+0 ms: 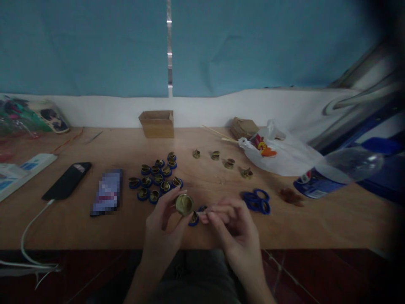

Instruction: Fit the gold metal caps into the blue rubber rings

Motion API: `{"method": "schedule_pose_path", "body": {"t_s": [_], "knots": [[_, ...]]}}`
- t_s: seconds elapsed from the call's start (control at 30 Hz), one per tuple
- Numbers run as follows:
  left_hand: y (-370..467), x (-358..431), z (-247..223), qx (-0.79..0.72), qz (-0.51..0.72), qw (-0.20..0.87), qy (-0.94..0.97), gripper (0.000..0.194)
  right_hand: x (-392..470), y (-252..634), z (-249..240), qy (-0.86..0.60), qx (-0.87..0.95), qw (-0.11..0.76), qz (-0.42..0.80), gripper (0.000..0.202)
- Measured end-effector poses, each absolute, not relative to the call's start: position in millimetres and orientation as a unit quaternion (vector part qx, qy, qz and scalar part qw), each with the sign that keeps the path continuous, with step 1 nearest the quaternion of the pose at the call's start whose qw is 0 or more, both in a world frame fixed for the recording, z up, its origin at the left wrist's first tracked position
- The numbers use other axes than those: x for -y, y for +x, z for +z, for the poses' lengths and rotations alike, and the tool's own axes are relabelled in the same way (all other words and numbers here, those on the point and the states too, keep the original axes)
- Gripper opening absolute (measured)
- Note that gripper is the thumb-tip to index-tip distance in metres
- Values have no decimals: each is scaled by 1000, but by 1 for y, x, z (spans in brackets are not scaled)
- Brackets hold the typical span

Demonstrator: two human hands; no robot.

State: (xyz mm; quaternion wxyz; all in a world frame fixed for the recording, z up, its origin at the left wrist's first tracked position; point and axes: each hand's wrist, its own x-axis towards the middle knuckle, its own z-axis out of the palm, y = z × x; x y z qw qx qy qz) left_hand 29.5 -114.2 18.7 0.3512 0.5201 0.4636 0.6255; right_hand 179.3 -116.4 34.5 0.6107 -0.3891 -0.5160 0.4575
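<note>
My left hand (166,223) grips a round brass-coloured metal piece (184,205) between thumb and fingers, its flat round side towards me. To its right, my right hand (232,226) is closed in a pinch; whatever its fingertips hold is too small and blurred to name. Below and between the hands, a brass piece in a blue ring (193,218) rests on the table, partly hidden. Several similar brass pieces in blue rings (155,170) stand grouped beyond my left hand. Farther back are several brass pieces without rings (229,163). Loose blue rings (257,200) lie right of my right hand.
On the left of the wooden table (332,223) are a black phone (67,180) on a white cable, another phone (107,192) and a power strip (28,171). A cardboard box (158,124) stands behind. At right are a white plastic bag (284,154) and a bottle (335,173).
</note>
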Motion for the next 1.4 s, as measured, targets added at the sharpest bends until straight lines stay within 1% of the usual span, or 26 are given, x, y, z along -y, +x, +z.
{"method": "schedule_pose_path", "body": {"t_s": [0.07, 0.13, 0.3, 0.43, 0.7, 0.9, 1.17, 1.4], "knots": [[31, 114, 18, -469, 623, 301, 548, 54, 114, 182, 35, -373, 495, 581, 528, 11], [31, 114, 20, -471, 619, 267, 569, 54, 111, 185, 36, -352, 482, 557, 578, 4], [26, 114, 26, -481, 588, 222, 611, 46, 106, 187, 39, -292, 447, 544, 647, 4], [22, 115, 32, -498, 550, 148, 654, 44, 105, 186, 45, -279, 431, 533, 673, 6], [22, 110, 34, -427, 526, 71, 732, 42, 101, 182, 43, -322, 392, 507, 697, 9], [23, 109, 33, -415, 525, 38, 742, 37, 96, 175, 41, -337, 385, 486, 709, 12], [24, 111, 26, -424, 521, 29, 741, 38, 98, 177, 39, -363, 431, 501, 657, 11], [29, 112, 27, -397, 554, 38, 731, 46, 101, 179, 41, -365, 500, 494, 610, 8]]}}
